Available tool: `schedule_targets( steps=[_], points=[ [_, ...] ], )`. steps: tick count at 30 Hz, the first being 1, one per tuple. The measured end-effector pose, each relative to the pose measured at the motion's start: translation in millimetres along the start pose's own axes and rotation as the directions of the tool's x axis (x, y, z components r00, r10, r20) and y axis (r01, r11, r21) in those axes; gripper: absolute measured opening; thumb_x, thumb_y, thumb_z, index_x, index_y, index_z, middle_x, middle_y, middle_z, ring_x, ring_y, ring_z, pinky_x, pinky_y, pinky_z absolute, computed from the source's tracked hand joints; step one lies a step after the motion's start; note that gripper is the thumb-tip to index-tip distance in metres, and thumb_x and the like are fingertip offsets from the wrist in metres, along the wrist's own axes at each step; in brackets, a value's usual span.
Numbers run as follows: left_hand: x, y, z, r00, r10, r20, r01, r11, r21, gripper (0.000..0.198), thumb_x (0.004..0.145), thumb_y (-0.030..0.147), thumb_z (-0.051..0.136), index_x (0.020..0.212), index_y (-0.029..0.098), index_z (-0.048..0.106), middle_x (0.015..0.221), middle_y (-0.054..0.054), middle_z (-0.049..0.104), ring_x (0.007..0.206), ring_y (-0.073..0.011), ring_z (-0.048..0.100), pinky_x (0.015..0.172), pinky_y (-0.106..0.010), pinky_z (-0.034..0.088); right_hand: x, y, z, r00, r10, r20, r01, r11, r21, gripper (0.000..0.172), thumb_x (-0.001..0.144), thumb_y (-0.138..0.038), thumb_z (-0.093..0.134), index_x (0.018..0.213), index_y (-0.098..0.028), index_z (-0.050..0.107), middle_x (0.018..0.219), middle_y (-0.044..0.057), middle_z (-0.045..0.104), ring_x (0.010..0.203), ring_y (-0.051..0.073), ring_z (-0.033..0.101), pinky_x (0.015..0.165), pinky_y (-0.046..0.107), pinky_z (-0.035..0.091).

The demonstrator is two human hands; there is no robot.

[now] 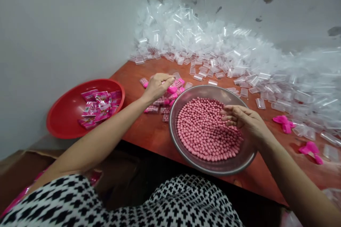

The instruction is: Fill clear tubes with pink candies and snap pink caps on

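Note:
A round metal bowl (174, 133) stands at the table's front edge, filled with small pink balls (207, 129) that look like candy. My right hand (246, 120) hovers over the bowl's right side, fingers stretched loosely toward the balls, and I make out nothing in it. Left of the bowl, my left hand (158, 87) is closed, its fingers curled under and the thumb pointing right. Whatever it may hold is hidden. Beneath and beside it lie several small clear cases (151, 109) filled with pink balls, some with bright pink caps (172, 89).
Clear empty plastic cases (207, 42) are heaped along the wall. At the left, a red basin (66, 113) holds shiny pink packets (99, 108). Two bright pink plastic pieces (285, 123) lie right of the bowl on the reddish table (144, 131).

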State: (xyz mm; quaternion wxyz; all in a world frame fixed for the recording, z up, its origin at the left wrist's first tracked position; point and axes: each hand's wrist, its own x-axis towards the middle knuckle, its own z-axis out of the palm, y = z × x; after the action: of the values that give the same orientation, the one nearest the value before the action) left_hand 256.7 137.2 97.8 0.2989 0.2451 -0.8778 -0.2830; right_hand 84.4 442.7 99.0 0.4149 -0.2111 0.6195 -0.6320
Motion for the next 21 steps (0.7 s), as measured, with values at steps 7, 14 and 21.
schedule_targets(
  steps=[7, 14, 21],
  points=[
    [97.4, -34.8, 46.7, 0.912, -0.374, 0.167, 0.202, 0.767, 0.609, 0.046, 0.097, 0.042, 0.046, 0.111, 0.008, 0.074, 0.124, -0.023, 0.068, 0.125, -0.0353, 0.057, 0.102, -0.044, 0.045, 6.6, 4.9, 0.6, 1.000, 0.008, 0.029, -0.002, 0.982, -0.188, 0.036, 0.076, -0.052, 0.079, 0.097, -0.023, 0.078, 0.096, 0.007, 0.077, 0.078, 0.015, 0.072, 0.066, 0.022, 0.059],
    [138.1, -54.4, 110.7, 0.853, -0.473, 0.223, 0.235, 0.728, 0.643, 0.049, 0.080, 0.038, 0.072, 0.115, 0.004, 0.069, 0.129, -0.021, 0.065, 0.130, -0.0328, 0.054, 0.105, -0.038, 0.041, 4.6, 4.8, 0.5, 0.997, -0.023, 0.076, 0.053, 0.905, -0.423, 0.035, 0.082, -0.053, 0.072, 0.100, -0.023, 0.077, 0.095, 0.005, 0.077, 0.079, 0.016, 0.073, 0.073, 0.023, 0.060],
    [129.4, -38.4, 105.0, 0.914, -0.330, 0.238, 0.159, 0.829, 0.537, 0.042, 0.090, 0.019, 0.063, 0.132, 0.015, 0.056, 0.117, -0.017, 0.070, 0.118, -0.0298, 0.061, 0.098, -0.045, 0.042, 4.3, 0.4, 7.3, 0.996, -0.063, 0.064, 0.082, 0.933, -0.351, 0.034, 0.082, -0.050, 0.073, 0.098, -0.020, 0.075, 0.093, 0.006, 0.076, 0.076, 0.016, 0.073, 0.069, 0.026, 0.061]
  ],
)
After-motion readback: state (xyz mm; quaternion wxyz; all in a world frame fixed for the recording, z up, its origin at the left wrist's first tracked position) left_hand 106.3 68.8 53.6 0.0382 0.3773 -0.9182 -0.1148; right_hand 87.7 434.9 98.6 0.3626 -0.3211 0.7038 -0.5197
